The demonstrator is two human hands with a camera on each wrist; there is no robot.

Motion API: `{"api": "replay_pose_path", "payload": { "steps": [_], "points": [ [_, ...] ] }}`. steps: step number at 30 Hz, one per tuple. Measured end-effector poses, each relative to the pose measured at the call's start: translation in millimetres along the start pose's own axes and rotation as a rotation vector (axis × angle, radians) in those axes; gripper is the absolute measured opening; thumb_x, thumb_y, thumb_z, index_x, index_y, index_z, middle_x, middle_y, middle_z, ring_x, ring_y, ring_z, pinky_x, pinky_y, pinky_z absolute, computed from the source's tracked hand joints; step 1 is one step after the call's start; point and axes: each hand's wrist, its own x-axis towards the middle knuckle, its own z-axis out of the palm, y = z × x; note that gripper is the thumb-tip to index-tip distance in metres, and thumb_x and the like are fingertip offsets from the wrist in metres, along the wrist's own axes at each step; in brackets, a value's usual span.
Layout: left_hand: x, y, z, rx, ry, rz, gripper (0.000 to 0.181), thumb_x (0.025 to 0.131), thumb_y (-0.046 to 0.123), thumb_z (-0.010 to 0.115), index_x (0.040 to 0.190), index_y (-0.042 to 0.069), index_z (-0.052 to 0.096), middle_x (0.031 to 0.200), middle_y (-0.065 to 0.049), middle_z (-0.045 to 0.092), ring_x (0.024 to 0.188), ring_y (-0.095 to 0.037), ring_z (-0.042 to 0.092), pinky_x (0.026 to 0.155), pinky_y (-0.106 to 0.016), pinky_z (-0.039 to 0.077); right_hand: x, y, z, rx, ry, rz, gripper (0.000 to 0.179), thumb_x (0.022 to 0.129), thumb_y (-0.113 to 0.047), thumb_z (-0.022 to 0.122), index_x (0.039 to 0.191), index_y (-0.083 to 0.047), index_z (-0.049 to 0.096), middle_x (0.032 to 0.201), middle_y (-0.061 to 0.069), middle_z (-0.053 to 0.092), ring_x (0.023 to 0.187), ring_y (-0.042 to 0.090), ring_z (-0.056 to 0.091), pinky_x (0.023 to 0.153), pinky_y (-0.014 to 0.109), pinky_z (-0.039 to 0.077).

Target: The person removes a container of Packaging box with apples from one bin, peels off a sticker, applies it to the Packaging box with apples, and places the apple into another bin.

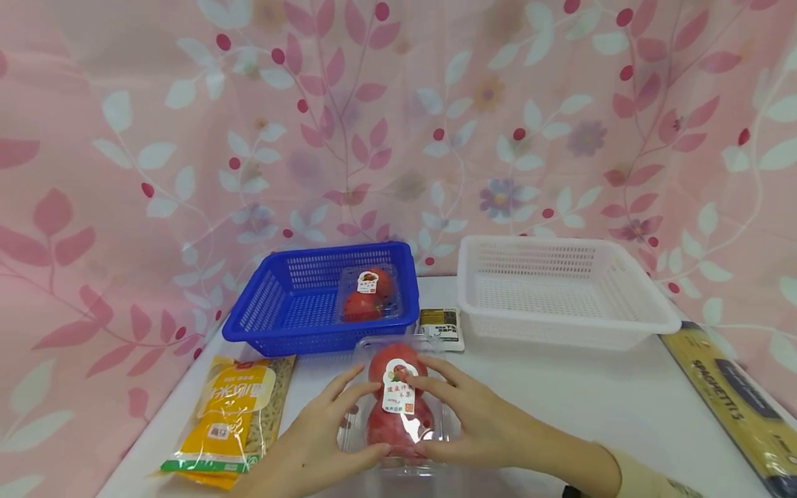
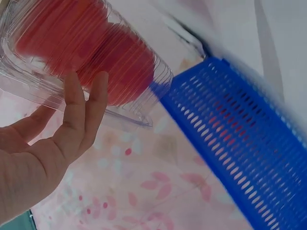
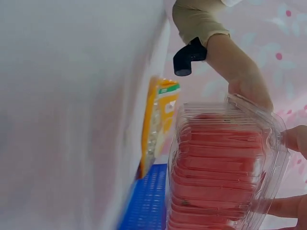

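A clear plastic box of red apples (image 1: 401, 408), with a white label on its lid, is held between both hands at the front of the table. My left hand (image 1: 317, 432) grips its left side, fingertips on the lid. From the right, my right hand (image 1: 479, 415) holds the other side, fingers over the lid and thumb near the front edge. Both wrist views show the box raised, its ribbed side (image 3: 216, 163) toward the right wrist camera. Just behind is a blue basket (image 1: 320, 346) with a second box of apples (image 1: 367, 294) in it.
A white basket (image 1: 566, 328) stands at the back right. Between the baskets lies a small white and gold packet (image 1: 441, 328). A yellow food bag (image 1: 224, 415) is at the left; a long spaghetti packet (image 1: 728, 401) lies along the right edge. Patterned pink cloth (image 1: 398, 124) hangs behind.
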Motion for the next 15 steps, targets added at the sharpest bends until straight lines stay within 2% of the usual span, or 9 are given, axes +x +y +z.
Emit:
{"api": "replay_pose_path", "payload": {
  "steps": [3, 5, 11, 15],
  "points": [
    [-4.4, 3.9, -8.1, 0.073, 0.065, -0.011, 0.075, 0.065, 0.073, 0.060, 0.129, 0.036, 0.047, 0.144, 0.002, 0.032, 0.099, -0.019, 0.059, 0.068, -0.037, 0.054, 8.1, -6.7, -5.7, 0.002, 0.020, -0.042, 0.070, 0.079, -0.053, 0.063, 0.139, -0.028, 0.039, 0.142, 0.004, 0.033, 0.121, 0.024, 0.043, 0.082, 0.043, 0.049],
    [-7.1, 5.5, -12.8, 0.104, 0.109, -0.012, 0.080, 0.062, 0.074, 0.061, 0.132, 0.038, 0.045, 0.145, 0.003, 0.030, 0.107, -0.025, 0.056, 0.070, -0.044, 0.053, 15.1, -10.7, -10.0, 0.011, 0.017, -0.056, 0.070, 0.079, -0.054, 0.062, 0.139, -0.027, 0.038, 0.143, 0.004, 0.032, 0.122, 0.024, 0.042, 0.083, 0.043, 0.049],
    [-7.0, 2.1, -30.3, 0.164, 0.284, 0.067, 0.087, 0.059, 0.073, 0.063, 0.134, 0.031, 0.045, 0.144, -0.005, 0.033, 0.113, -0.037, 0.050, 0.070, -0.049, 0.052, 43.4, -18.9, -21.6, 0.045, -0.015, -0.061, 0.072, 0.078, -0.052, 0.065, 0.140, -0.028, 0.037, 0.144, 0.003, 0.030, 0.124, 0.025, 0.039, 0.085, 0.042, 0.048],
    [2.0, -7.0, -48.1, 0.151, 0.322, 0.066, 0.086, 0.060, 0.071, 0.065, 0.133, 0.028, 0.048, 0.143, -0.007, 0.034, 0.116, -0.041, 0.046, 0.073, -0.053, 0.050, 65.7, -21.4, -24.0, 0.051, -0.015, -0.060, 0.068, 0.077, -0.049, 0.068, 0.136, -0.025, 0.043, 0.145, 0.002, 0.029, 0.125, 0.025, 0.036, 0.087, 0.044, 0.046]
  ]
}}
